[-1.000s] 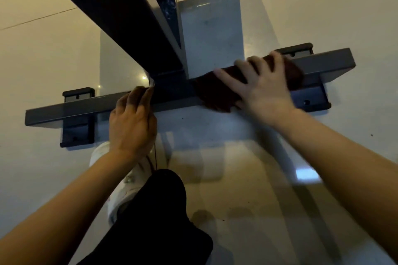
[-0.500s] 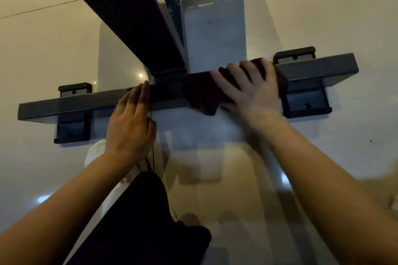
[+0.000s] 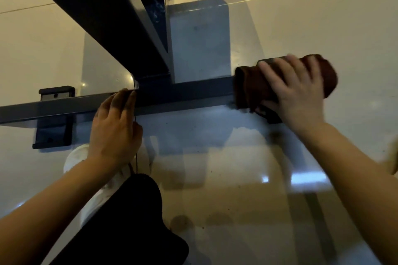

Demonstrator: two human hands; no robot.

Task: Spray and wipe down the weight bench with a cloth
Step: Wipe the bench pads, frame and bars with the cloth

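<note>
Crossbar lies across floor. Left hand on it near middle; cloth under right hand at right end.

The cloth under my right hand is dark reddish-brown fabric, soft and matt, bunched in folds. The crossbar of the bench base, where my left hand rests, looks like dark painted metal with a smooth, dull sheen. The floor is pale, polished and glossy, throwing back lights. My shoe looks white and matt.
</note>
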